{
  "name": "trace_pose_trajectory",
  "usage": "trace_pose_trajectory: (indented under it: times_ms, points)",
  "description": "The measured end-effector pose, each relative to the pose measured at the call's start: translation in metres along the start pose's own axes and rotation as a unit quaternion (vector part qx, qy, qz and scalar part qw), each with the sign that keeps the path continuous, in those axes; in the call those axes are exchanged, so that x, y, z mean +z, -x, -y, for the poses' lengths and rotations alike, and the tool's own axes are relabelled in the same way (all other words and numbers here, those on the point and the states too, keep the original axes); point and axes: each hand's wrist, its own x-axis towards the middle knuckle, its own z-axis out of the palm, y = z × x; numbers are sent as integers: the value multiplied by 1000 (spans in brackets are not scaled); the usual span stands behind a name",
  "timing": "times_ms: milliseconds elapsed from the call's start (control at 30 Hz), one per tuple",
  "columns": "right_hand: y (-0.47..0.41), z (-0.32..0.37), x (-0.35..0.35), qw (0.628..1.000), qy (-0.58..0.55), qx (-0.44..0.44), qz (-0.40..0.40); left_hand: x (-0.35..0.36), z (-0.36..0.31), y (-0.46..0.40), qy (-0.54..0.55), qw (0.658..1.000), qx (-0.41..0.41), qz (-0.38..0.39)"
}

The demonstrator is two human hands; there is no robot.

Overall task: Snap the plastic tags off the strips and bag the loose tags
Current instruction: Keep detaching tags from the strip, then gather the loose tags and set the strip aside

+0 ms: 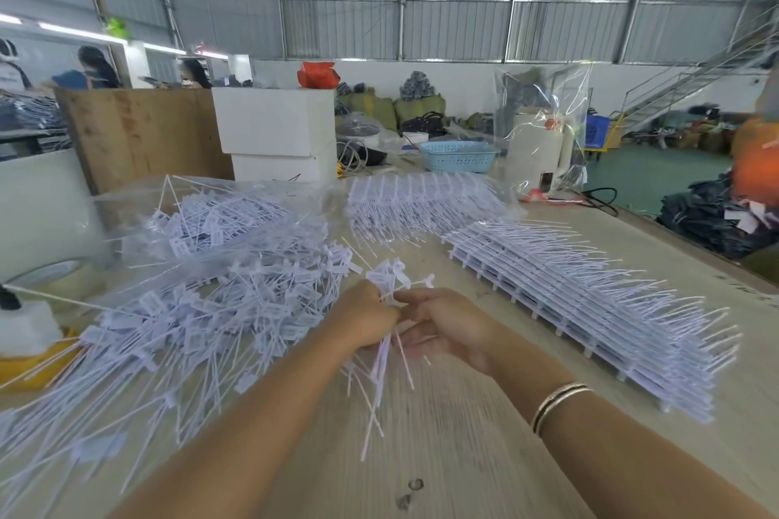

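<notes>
My left hand point(366, 318) and my right hand point(442, 324) meet at the middle of the table and together grip a small bunch of white plastic tags point(390, 278). The tag heads stick up above my fingers and the thin tails hang down below. A big heap of loose tags point(219, 308) lies to the left. A long stack of tag strips point(590, 308) runs along the right, and a second stack of strips point(417, 198) lies further back. A clear plastic bag point(202, 223) with tags in it lies behind the heap.
A blue basket point(457, 156), white foam boxes point(274, 131) and a white jug under clear plastic point(537, 147) stand at the table's far end. A tape roll point(55, 274) and a yellow item point(29, 367) sit at the left edge. People work at the far left.
</notes>
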Motion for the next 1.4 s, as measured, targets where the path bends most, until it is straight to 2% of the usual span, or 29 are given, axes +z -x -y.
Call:
trace_pose_trajectory:
  times_ms: [133, 233, 333, 400, 433, 500, 600, 700, 767, 833, 1000, 1133, 1233, 1267, 1333, 1367, 1400]
  points:
    - [-4, 1, -9, 996, 59, -44, -44, -47, 16, -1, -71, 994, 10, -78]
    - [-6, -3, -15, 991, 96, -65, -68, -84, 39, -2, -190, 976, -38, -96]
    - [-7, -7, -19, 986, 115, -73, -92, -108, 62, 0, -353, 927, -111, -67]
    - [-9, -9, -21, 980, 141, -80, -113, -108, 66, 4, -438, 886, -130, -81]
    - [-10, -10, -22, 976, 152, -86, -129, -104, 62, 6, -466, 871, -118, -105]
    - [-12, -13, -26, 968, 164, -94, -166, -84, 49, 9, -481, 867, -29, -131]
    - [-15, -19, -33, 952, 204, -92, -210, -41, 22, 12, -400, 897, 153, -113]
    - [-16, -27, -44, 918, 283, -101, -259, 2, -1, 13, -336, 908, 238, -77]
    - [-14, -30, -54, 891, 341, -102, -281, 26, -6, 11, -358, 901, 243, -36]
    - [-11, -34, -64, 866, 390, -96, -298, 38, 1, 4, -389, 896, 215, -15]
    - [-4, -46, -87, 782, 541, -61, -304, 27, 34, -5, -384, 909, 150, -62]
    - [-4, -52, -87, 697, 645, -9, -313, 12, 43, -4, -401, 910, 80, -61]
    - [-5, -51, -83, 662, 680, -1, -316, 15, 32, 2, -408, 896, 154, -86]
    - [-5, -50, -83, 657, 686, 2, -312, 18, 23, 4, -372, 906, 188, -78]
    - [-4, -51, -83, 658, 688, 6, -307, 28, -1, 9, -211, 956, 204, -23]
    - [-3, -52, -83, 662, 684, 6, -307, 34, -16, 11, -79, 982, 167, 28]
    - [-2, -53, -83, 666, 679, 2, -309, 41, -31, 10, 87, 986, 102, 95]
